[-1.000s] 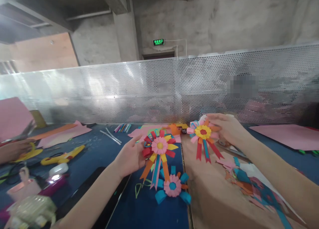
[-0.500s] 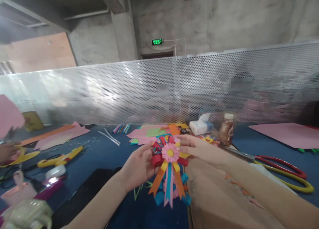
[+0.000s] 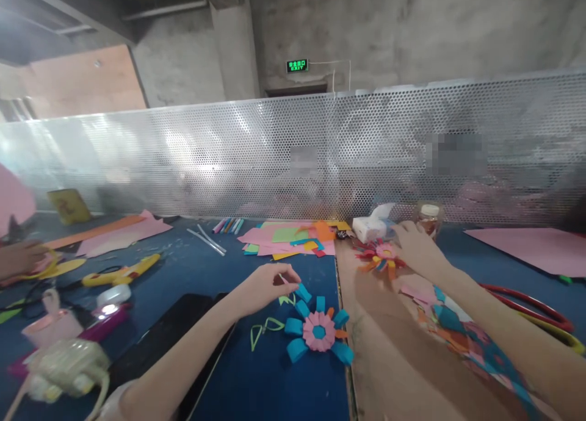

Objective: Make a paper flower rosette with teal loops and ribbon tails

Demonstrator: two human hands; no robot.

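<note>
On the blue table lies a paper flower [image 3: 319, 331] with blue loop petals and a pink pleated centre. My left hand [image 3: 268, 290] is closed in a pinch at its upper left petal, the fingertips on the blue loop. Farther back, a red paper rosette [image 3: 383, 253] with a pink centre and orange and yellow tails rests on the brown board [image 3: 379, 348]. My right hand [image 3: 419, 250] is just right of the rosette, fingers stretched out, holding nothing I can see. A tissue pack [image 3: 368, 227] and a bottle [image 3: 429, 219] are close to its fingers.
Paper sheets [image 3: 284, 235], markers [image 3: 229, 226] and clear sticks [image 3: 207, 241] lie at the back. Large scissors [image 3: 531, 305] and paper scraps [image 3: 451, 323] are to the right. Left are a black tablet-like slab [image 3: 160, 329], a yellow glue gun [image 3: 121, 269] and another person's hand [image 3: 21, 259].
The red rosette has gone from between both hands to the board at the back right. My right hand moved away and opened; my left hand lowered to the blue and pink flower.
</note>
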